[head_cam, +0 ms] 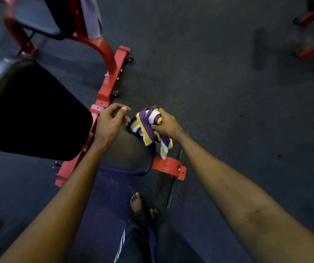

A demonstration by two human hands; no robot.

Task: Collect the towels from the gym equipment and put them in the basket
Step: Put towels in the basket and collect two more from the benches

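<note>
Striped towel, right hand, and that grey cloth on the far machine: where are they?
striped towel [148,128]: head view, bunched purple middle.
right hand [166,124]: head view, back of the hand.
grey cloth [91,18]: head view, hanging middle part.

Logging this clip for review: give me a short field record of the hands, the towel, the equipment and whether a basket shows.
right hand: right hand, grip closed on bunched purple, yellow and white striped towel
left hand: left hand, fingers curled, holding nothing visible
towel position: held above the small black padded seat
equipment: red metal frame with large black pad
other cloth: grey cloth hanging on the far machine
basket: not in view
</note>
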